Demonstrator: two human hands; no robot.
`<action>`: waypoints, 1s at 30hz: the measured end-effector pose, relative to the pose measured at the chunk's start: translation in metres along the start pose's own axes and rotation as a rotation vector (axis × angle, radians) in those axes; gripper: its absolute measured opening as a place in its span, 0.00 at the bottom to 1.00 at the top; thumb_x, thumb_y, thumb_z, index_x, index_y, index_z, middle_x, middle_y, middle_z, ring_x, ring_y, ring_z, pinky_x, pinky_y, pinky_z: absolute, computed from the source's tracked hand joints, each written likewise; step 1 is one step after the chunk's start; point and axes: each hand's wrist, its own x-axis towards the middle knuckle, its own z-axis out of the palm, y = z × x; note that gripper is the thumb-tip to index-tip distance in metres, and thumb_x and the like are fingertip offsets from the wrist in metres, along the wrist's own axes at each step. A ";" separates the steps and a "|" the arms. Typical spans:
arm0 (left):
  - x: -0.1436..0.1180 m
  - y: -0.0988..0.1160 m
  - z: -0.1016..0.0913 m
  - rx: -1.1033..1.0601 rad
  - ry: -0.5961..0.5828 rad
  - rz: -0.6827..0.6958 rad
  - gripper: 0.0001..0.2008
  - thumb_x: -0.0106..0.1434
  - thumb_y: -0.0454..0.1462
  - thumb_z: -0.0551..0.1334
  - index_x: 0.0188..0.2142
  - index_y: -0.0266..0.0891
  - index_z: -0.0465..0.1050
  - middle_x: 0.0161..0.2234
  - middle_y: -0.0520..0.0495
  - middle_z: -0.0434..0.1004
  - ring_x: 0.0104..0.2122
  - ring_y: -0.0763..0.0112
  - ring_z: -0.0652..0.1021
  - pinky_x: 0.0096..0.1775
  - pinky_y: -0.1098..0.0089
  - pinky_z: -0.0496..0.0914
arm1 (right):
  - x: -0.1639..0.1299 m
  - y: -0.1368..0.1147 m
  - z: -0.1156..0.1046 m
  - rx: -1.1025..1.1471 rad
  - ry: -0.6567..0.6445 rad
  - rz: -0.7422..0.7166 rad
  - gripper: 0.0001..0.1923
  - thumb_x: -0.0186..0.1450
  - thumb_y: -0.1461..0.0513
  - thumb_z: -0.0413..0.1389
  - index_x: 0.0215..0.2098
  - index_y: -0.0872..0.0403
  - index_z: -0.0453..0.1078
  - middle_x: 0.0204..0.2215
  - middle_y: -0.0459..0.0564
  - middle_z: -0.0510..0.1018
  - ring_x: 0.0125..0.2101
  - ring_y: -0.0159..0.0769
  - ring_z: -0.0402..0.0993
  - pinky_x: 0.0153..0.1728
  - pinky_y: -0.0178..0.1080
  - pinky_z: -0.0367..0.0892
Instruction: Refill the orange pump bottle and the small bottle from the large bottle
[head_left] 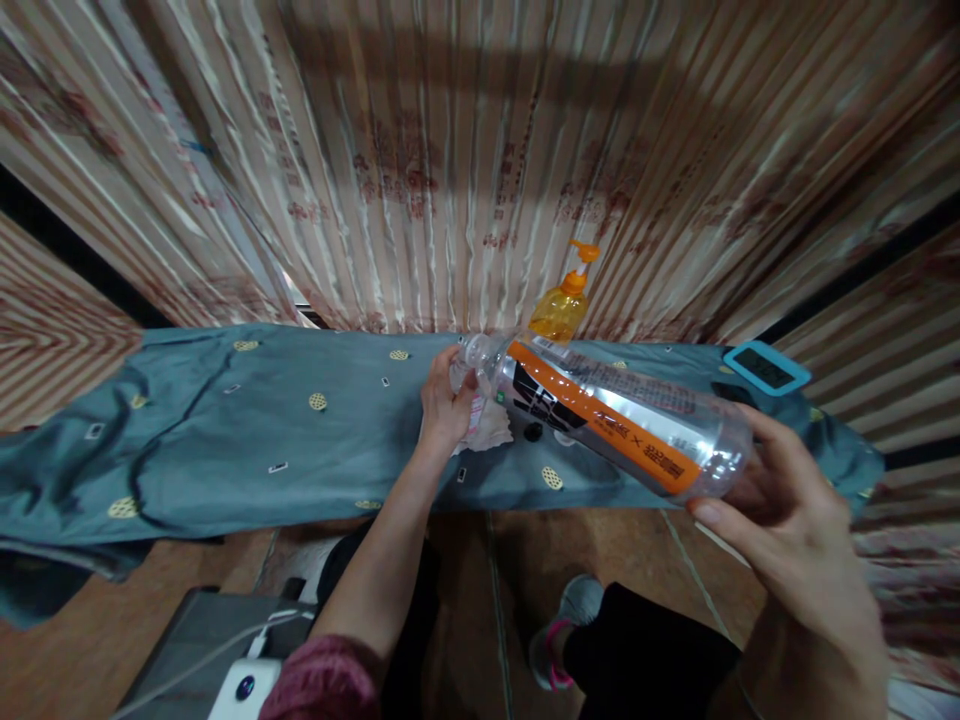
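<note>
In my right hand (787, 510) I grip the base of a large clear plastic bottle (622, 420) with a silver and orange label. It lies tilted across the view, its neck pointing left and its base toward me. My left hand (446, 400) is closed at the bottle's neck end, around a small clear plastic container (457, 373). My fingers hide most of that container, and whether it touches the bottle's mouth I cannot tell. Beneath the neck is a crumpled whitish paper or packet (491, 428) with pink print. A small black round thing (533, 432) sits beside it.
An amber pump bottle (559, 312) with an orange top stands behind the large bottle. A blue-framed digital display (766, 368) is at the right end of the green patterned cloth (225, 430). Pleated curtains (450, 170) rise behind. A white cabled device (246, 688) is at lower left.
</note>
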 end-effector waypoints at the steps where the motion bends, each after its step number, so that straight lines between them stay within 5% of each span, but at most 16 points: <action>1: 0.000 0.000 0.000 -0.003 0.002 0.002 0.21 0.68 0.50 0.58 0.53 0.41 0.69 0.48 0.40 0.80 0.49 0.54 0.80 0.52 0.54 0.74 | 0.000 0.000 0.000 -0.002 -0.002 0.003 0.38 0.47 0.62 0.76 0.55 0.41 0.73 0.50 0.46 0.83 0.44 0.45 0.84 0.40 0.36 0.81; 30: -0.008 0.009 -0.001 -0.005 -0.012 0.008 0.23 0.70 0.52 0.55 0.53 0.38 0.69 0.47 0.38 0.79 0.49 0.55 0.80 0.52 0.54 0.74 | 0.004 0.023 -0.018 -0.008 0.113 0.165 0.39 0.42 0.62 0.74 0.54 0.41 0.78 0.50 0.48 0.82 0.42 0.46 0.83 0.41 0.30 0.75</action>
